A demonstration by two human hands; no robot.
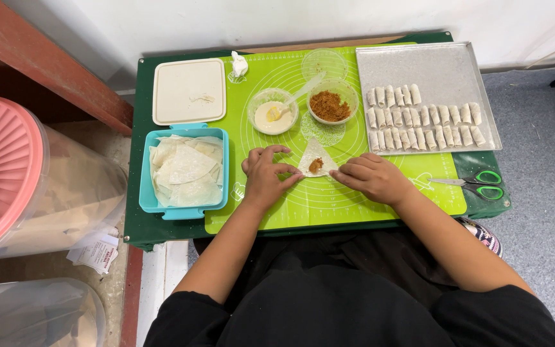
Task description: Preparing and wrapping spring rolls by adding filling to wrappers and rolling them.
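The person's lap in black cloth (329, 302) lies nearest, both bare forearms reaching forward over the near edge of the low green table (137, 218). A lime-green silicone mat (354, 199) covers most of the table. At the far right corner sits a metal tray (431, 67) carrying rows of small rolled pastries (422, 119). At the far left corner lies a cream lid (189, 90), and just nearer along the left edge stands a blue box (184, 209) stacked with thin wrapper sheets (187, 168). Toward the far middle of the mat are a bowl of brown filling (330, 106), a bowl of pale paste (273, 115) with a spoon in it, and an empty clear bowl (324, 62). Green-handled scissors (480, 183) lie at the near right corner. On the mat's middle rests a triangular wrapper (315, 154) with a dab of brown filling. The left hand (266, 177) pinches its left corner with curled fingers; the right hand (374, 177) presses fingertips on its right corner.
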